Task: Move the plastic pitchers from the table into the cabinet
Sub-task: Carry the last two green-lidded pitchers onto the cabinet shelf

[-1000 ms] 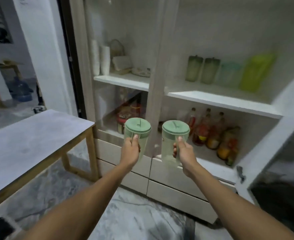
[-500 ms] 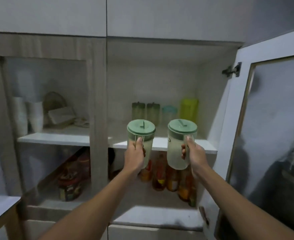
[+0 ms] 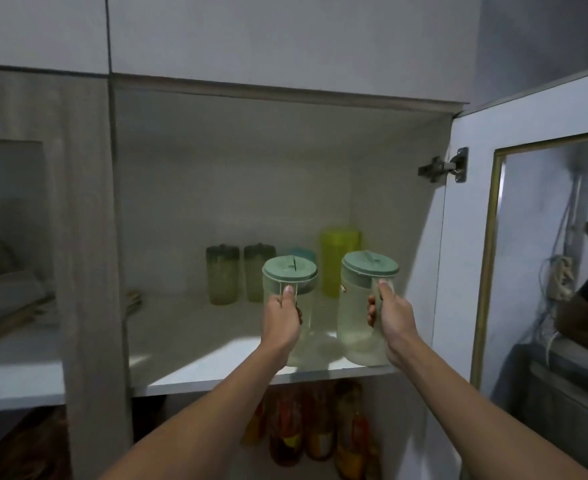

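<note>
I hold two clear plastic pitchers with pale green lids, one in each hand, by their handles. My left hand (image 3: 282, 317) grips the left pitcher (image 3: 290, 271) and my right hand (image 3: 391, 315) grips the right pitcher (image 3: 358, 306). Both pitchers stand upright over the front part of the white cabinet shelf (image 3: 216, 344), at or just above its surface. I cannot tell whether their bases touch it.
At the back of the shelf stand two dark-lidded jars (image 3: 222, 273), a teal-lidded container (image 3: 299, 255) and a yellow-green pitcher (image 3: 337, 258). The cabinet door (image 3: 472, 237) stands open on the right. Bottles (image 3: 316, 427) fill the shelf below. A wooden divider (image 3: 88, 237) bounds the left.
The view has moved closer and higher on the cabinet. Both hands have carried the pitchers forward and up, from in front of the shelf edge to over the shelf.
</note>
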